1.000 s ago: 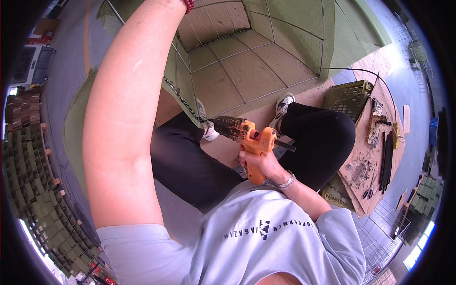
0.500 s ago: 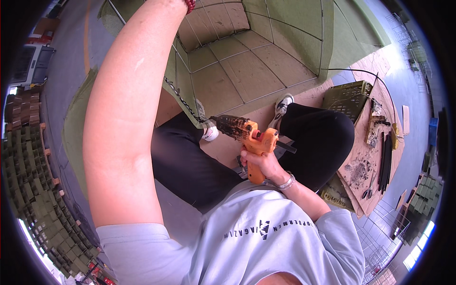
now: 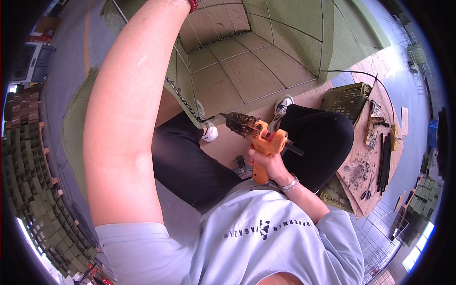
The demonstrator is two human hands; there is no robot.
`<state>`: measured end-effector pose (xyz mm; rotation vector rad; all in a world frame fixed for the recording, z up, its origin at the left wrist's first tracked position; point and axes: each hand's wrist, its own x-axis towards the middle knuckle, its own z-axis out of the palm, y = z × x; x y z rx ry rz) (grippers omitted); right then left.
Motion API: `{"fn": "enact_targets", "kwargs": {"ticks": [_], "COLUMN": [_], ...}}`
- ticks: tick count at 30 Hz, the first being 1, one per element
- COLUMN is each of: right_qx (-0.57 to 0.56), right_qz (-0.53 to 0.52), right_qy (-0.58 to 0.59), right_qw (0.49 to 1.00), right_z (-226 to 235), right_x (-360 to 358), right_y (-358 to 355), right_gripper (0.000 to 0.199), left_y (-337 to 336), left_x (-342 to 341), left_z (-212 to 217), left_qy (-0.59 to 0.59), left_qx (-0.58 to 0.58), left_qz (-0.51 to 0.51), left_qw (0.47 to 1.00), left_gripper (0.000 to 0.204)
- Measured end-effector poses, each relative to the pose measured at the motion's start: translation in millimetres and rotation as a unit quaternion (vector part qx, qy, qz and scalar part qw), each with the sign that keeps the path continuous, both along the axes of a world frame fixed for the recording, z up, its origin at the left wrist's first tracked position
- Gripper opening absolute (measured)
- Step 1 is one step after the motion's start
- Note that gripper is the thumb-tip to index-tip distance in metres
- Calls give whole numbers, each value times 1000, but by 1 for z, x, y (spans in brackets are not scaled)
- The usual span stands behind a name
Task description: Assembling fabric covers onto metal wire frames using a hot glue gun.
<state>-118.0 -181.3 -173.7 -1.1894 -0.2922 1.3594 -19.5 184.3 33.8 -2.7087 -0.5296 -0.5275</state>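
Note:
An orange glue gun point(image 3: 264, 142), its front part crusted with dark residue, is gripped in my right hand point(image 3: 270, 165), fingers wrapped round the handle. A black stick juts from its back end. The nozzle points left, just right of the lower corner of a green fabric panel point(image 3: 76, 128). Black glue point(image 3: 179, 97) runs in an uneven line along that panel's edge. Beyond stands a wire-framed box point(image 3: 256, 61) lined with green fabric, its open side facing me. My left arm reaches up across the panel; the hand itself lies beyond the upper edge of the picture.
On the right, cardboard point(image 3: 349, 178) carries black glue sticks point(image 3: 384, 164), scissors point(image 3: 365, 194) and dark smears. A green plastic crate point(image 3: 346, 100) stands beside it. The gun's black cable point(image 3: 365, 71) curves there. Stacked green pieces point(image 3: 33, 190) line the left.
My right hand has drawn the glue gun slightly right, so its nozzle is farther from the fabric's corner. The left arm stays almost still.

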Motion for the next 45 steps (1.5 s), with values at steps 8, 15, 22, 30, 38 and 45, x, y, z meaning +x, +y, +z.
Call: {"fn": "enact_targets", "kwargs": {"ticks": [8,15,22,30,38,45], "right_qx": [-29,37,28,24,18,30], "right_qz": [-32,-46,-86,-72,-78,-31], "right_qy": [1,-22,-23,-26,-19,-20], "right_qw": [999,998,996,997,997,999], "right_z": [1,-8,-11,-9,-7,-7], "right_x": [5,7,14,4,2,-6], "right_y": [-12,-15,-19,-17,-13,-6], "right_gripper": [13,27,25,22,20,19], "left_y": [0,2,1,2,0,0], "left_x": [0,-1,-1,-1,-2,-1], "left_z": [2,-1,-1,1,1,0], "left_qy": [2,-1,-6,-2,-2,-6], "left_qx": [0,1,-4,-6,-7,-5], "left_qz": [-5,-6,-8,-6,-7,-11], "left_qw": [1000,1000,1000,1000,1000,1000], "left_gripper": [85,85,85,84,84,85]}}
